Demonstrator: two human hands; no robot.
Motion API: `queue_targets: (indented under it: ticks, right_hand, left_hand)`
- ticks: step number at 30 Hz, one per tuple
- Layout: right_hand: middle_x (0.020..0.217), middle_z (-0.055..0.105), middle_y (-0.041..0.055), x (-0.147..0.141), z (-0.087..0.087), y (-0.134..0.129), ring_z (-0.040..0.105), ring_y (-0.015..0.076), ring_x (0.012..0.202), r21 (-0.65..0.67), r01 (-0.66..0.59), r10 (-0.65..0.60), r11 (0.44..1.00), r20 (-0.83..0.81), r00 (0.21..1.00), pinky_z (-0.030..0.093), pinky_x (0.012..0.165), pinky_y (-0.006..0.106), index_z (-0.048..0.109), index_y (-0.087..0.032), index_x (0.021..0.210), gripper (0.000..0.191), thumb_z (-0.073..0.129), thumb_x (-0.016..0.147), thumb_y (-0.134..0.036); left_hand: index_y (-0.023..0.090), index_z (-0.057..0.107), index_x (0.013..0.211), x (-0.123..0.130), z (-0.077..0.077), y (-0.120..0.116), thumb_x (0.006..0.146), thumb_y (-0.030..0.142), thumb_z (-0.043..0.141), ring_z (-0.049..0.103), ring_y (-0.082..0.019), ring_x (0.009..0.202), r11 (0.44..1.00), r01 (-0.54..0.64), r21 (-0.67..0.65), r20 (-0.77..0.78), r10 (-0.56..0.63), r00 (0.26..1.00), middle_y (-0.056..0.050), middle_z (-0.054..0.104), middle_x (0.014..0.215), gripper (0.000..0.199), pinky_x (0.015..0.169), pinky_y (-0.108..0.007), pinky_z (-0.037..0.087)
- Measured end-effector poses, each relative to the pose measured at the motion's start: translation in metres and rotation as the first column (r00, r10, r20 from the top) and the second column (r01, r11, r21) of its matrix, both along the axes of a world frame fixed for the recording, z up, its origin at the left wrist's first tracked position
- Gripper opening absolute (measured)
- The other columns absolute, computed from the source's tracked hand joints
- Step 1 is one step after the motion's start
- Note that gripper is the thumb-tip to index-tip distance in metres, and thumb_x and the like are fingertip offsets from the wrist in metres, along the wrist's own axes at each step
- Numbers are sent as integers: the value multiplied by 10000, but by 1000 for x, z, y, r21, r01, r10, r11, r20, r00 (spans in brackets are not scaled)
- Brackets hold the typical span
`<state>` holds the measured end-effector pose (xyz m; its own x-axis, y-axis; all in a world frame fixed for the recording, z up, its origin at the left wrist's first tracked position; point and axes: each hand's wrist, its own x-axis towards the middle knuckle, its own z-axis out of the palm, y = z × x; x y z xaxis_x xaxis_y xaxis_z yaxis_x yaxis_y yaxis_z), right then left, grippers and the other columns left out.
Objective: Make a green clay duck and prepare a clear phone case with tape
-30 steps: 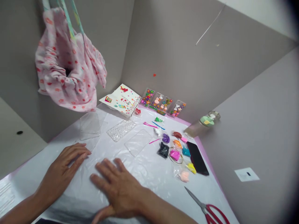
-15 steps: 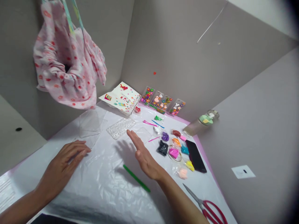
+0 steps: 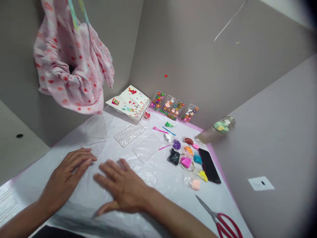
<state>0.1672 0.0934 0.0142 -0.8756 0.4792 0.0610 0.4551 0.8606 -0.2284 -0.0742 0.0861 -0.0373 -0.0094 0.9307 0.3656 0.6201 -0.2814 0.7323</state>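
Note:
My left hand point(image 3: 70, 173) lies on the white plastic sheet point(image 3: 85, 211) with fingers stretched out, near a clear phone case point(image 3: 96, 130). My right hand point(image 3: 122, 185) is palm down over the sheet, fingers spread. The green stick seen earlier is out of sight, and my right hand and forearm cover part of that area. Beyond the hands lie a patterned, see-through phone case point(image 3: 129, 135) and a plain clear case point(image 3: 146, 148).
Right of the cases are several packets of coloured clay point(image 3: 185, 162), small modelling tools point(image 3: 160, 130), a black phone point(image 3: 209, 166) and red-handled scissors point(image 3: 218, 218). Decorated cases point(image 3: 168, 105) lean on the back wall beside a drawn-on sheet point(image 3: 128, 103). Pink cloth point(image 3: 74, 72) hangs at left.
My right hand has swung left and down from its raised, edge-on pose to palm down with spread fingers. The green stick has gone from view. My left hand has stayed put.

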Motion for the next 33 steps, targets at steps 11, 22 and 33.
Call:
queue_targets:
  ticks: [11, 22, 33]
  right_hand:
    - [1696, 239, 84, 9, 21, -1, 121, 232, 1587, -287, 79, -121, 955, -133, 984, 118, 1290, 518, 221, -236, 1603, 841, 323, 945, -750]
    - [1709, 198, -6, 61, 19, 14, 105, 196, 1590, -634, 166, -483, 755, -367, 795, 63, 1299, 486, 237, -318, 1609, 719, 266, 1000, -699]
    - [1593, 460, 55, 72, 18, 26, 342, 223, 1521, -566, 378, -680, 733, -618, 394, 231, 1260, 536, 398, -290, 1534, 576, 192, 1066, -555]
  left_hand:
    - [231, 695, 989, -1, 0, 0, 998, 509, 472, 555, -289, 1256, 1000, 1, -12, 14, -1, 1000, -63, 698, 1118, 356, 1135, -449, 399]
    - [292, 692, 972, -2, -8, 1, 975, 495, 514, 549, -261, 1250, 1000, 4, -2, 81, -4, 997, -25, 703, 1090, 270, 1133, -408, 362]
    - [289, 694, 963, -5, -9, 1, 978, 483, 506, 556, -269, 1242, 1000, 9, 13, 52, -9, 999, -24, 703, 1099, 271, 1116, -412, 372]
